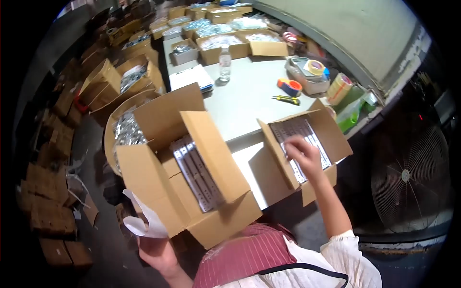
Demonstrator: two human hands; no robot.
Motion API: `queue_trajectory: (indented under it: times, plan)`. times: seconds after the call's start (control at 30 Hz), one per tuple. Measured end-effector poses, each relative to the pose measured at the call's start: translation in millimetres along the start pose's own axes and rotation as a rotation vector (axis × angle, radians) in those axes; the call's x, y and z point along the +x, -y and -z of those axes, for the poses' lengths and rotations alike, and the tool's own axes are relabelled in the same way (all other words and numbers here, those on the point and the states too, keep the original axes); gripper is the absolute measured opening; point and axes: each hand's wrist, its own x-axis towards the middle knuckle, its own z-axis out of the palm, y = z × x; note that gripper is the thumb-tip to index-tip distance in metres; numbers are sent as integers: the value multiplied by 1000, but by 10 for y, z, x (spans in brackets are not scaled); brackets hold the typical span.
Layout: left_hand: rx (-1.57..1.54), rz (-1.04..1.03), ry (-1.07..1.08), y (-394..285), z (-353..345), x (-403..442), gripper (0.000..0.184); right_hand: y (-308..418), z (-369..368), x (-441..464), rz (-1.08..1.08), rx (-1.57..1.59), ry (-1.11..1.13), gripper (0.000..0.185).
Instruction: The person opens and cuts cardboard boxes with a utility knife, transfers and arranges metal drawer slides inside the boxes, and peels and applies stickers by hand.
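Over the open carton on the right (331,126), my right hand (305,156) is raised with its fingers curled, above the metal rails (312,137) packed inside. What its fingertips hold, if anything, is too small to tell. At the lower left, my left hand (158,252) grips a curled piece of white paper (149,223) beside the larger open carton (153,182). That carton holds several metal rails (197,175) standing side by side, with bare cardboard to their left.
A bottle (224,63), papers (191,78), an orange and blue tape roll (289,87) and a cutter (286,100) lie on the white table (249,105). Filled boxes (222,48) line its far end. A fan (406,175) stands at right.
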Motion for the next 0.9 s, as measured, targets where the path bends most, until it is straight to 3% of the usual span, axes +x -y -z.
queue_trajectory:
  times: [0.07, 0.13, 0.2, 0.23, 0.37, 0.4, 0.5, 0.6, 0.73, 0.8, 0.87, 0.9]
  plan:
    - [-5, 52, -25, -24, 40, 27, 42, -877, 538, 317, -67, -670, 7, 48]
    - [69, 9, -96, 8, -56, 28, 43, -1491, 683, 253, -479, -1018, 237, 76]
    - [99, -13, -85, 31, -72, 21, 45, -2163, 672, 2, -456, -1071, 266, 91]
    - [114, -27, -84, 32, -78, 20, 47, -2116, 686, -61, -419, -1015, 195, 79]
    - [128, -64, -127, 66, -80, 10, 47, -2097, 766, -12, -128, -1247, 252, 60]
    - [103, -74, -42, 80, -91, 1, 47, -2100, 734, -28, -157, -1253, 247, 61]
    - [39, -57, -122, 104, -208, 12, 42, -2105, 718, -6, -138, -1280, 293, 68]
    - [87, -108, -230, 131, -191, -3, 42, -2091, 664, -10, -243, -1086, 266, 65]
    - [65, -87, -271, 115, -133, 13, 42, -2150, 800, -35, -344, -668, 101, 43]
    - [54, -115, -326, 123, -248, 2, 41, -1742, 757, -103, -529, -225, 86, 29]
    - [125, -97, -314, 104, -307, 12, 40, -1357, 647, -307, -522, 49, 12, 20]
    - [106, -67, -275, 107, -150, -11, 43, -1121, 586, -439, -451, 43, 54, 24]
